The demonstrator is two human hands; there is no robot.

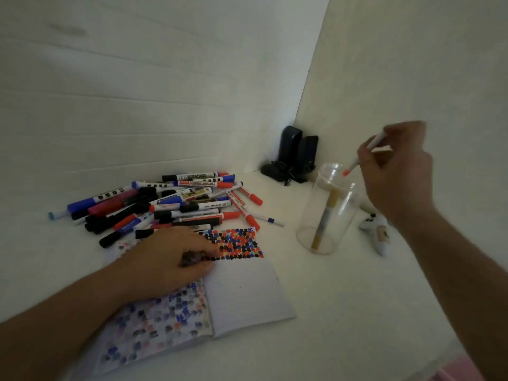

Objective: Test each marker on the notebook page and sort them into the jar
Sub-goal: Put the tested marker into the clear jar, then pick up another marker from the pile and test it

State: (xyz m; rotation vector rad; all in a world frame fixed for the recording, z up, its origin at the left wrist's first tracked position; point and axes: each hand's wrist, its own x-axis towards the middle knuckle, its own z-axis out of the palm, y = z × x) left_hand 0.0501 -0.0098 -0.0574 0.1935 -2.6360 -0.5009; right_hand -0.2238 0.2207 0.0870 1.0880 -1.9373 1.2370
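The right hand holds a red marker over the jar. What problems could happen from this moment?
1. The right hand holds the red marker tilted, its red end near the rim of the jar; it may hit the rim and fall outside.
2. The jar is tall and clear and stands free on the table; a knock from the hand may tip it.
3. The left hand rests on the notebook over the ink marks, so it may smear them.

Clear glossy jar [328,210] — probably plastic; lined paper notebook [247,292].
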